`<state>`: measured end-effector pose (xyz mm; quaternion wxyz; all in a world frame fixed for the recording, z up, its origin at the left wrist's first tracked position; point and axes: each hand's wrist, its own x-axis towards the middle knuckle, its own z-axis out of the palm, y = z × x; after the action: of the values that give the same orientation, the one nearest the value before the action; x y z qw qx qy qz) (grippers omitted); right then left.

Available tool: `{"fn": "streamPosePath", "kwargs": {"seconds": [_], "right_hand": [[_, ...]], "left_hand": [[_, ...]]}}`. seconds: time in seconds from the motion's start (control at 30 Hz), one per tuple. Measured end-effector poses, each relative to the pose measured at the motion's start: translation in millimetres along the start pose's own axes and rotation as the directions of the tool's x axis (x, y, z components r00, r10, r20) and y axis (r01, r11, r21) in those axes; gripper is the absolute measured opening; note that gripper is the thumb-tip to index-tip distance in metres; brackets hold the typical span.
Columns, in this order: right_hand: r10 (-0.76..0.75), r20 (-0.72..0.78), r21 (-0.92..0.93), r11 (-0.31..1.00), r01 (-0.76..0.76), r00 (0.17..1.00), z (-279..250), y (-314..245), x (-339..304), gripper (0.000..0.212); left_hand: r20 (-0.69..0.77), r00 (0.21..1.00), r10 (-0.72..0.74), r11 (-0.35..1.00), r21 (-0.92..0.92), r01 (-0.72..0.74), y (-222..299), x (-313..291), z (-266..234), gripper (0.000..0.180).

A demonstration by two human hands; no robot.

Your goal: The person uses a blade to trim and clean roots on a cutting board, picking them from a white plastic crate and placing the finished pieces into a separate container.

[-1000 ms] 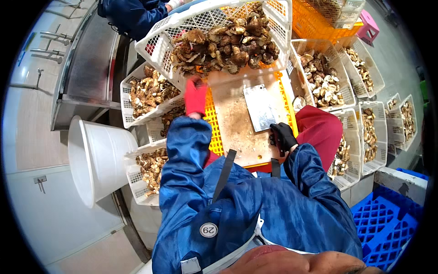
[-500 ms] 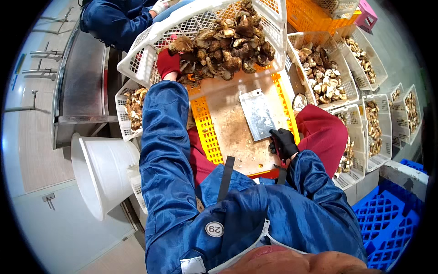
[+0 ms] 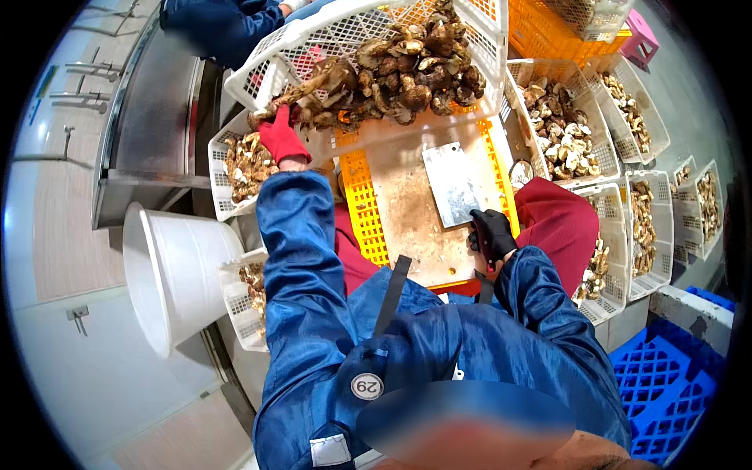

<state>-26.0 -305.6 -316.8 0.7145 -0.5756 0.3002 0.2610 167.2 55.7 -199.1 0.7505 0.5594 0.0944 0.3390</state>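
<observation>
In the head view, the left hand [image 3: 283, 141], in a red glove, has its fingers closed around the stem of a large brown mushroom [image 3: 335, 77], though part of the grip is hidden. The mushroom lies up and right of the knuckles: its cap is over the left end of a white crate [image 3: 274, 77], just beside the mushroom heap [image 3: 415, 70], and its stem runs down left to the fingers. The right hand [image 3: 493, 235], in a black glove, is wrapped around the handle of a cleaver [image 3: 454, 188], whose blade lies flat on a pale board [image 3: 403, 204].

The white crate tilts toward the person, its near side above the board's far end. The board sits on a yellow crate [image 3: 364, 215], and bare surface spans the stretch left of the blade. The left hand is beyond the board's left edge, near a white basket [image 3: 222, 188] of mushrooms; a red-trousered knee [image 3: 556, 227] bounds the right side.

Half a second ago the left hand was farther inside the crate; now it is drawn back toward the person, with the stem showing past the fingers. The right hand and cleaver keep their place on the board.
</observation>
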Motion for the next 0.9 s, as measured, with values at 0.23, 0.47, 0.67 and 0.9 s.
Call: {"fn": "streamPosePath", "kwargs": {"seconds": [0.23, 0.47, 0.67, 0.9], "right_hand": [[0.028, 0.367, 0.187, 0.977, -0.103, 0.93, -31, 6, 9, 0.014], [-0.332, -0.151, -0.073, 0.943, 0.325, 0.931, -34, -12, -68, 0.015], [-0.565, 0.275, -0.863, 0.21, 0.458, 0.778, -31, -24, -93, 0.032], [-0.469, 0.365, -0.903, 0.032, 0.428, 0.804, -13, -16, -95, 0.019]], "left_hand": [[0.332, 0.75, -0.572, 0.485, -0.601, 0.635, -37, -176, -17, 0.016], [0.185, 0.37, -0.91, 0.18, -0.629, 0.756, -91, -302, -64, 0.025], [0.51, 0.043, -0.859, 0.042, -0.014, 0.999, -70, -328, -84, 0.025], [0.467, 0.845, -0.26, 0.563, 0.784, -0.26, -46, -274, -48, 0.05]]}}
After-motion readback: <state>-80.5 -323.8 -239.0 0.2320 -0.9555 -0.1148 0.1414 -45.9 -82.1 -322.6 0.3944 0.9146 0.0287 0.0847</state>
